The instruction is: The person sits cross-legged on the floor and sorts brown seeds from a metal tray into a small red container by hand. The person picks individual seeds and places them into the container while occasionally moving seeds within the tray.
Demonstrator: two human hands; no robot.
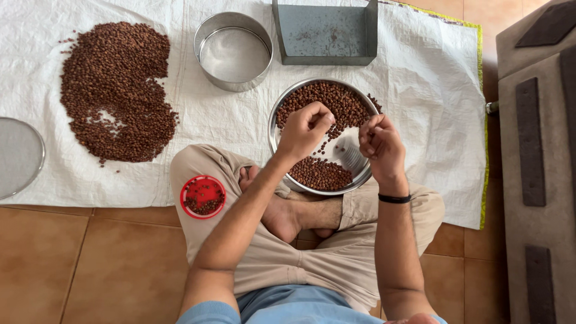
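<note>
Both hands are hovering over a round, shiny metal plate (282, 123) of small brown beans (336, 99). The left hand (304, 129) and right hand (381, 147) are curling fingers, pinching tiny bits I cannot make out.

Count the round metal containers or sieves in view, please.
3: a steel plate of brown seeds under both hands, a round sieve above it on the white cloth, and another sieve, cut off at the left edge.

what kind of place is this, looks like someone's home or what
Probably a home floor used for sorting food by hand. The person sits cross-legged on brown floor tiles beside a white woven sheet holding a heap of brown seeds, with a steel plate of seeds under both hands.
</note>
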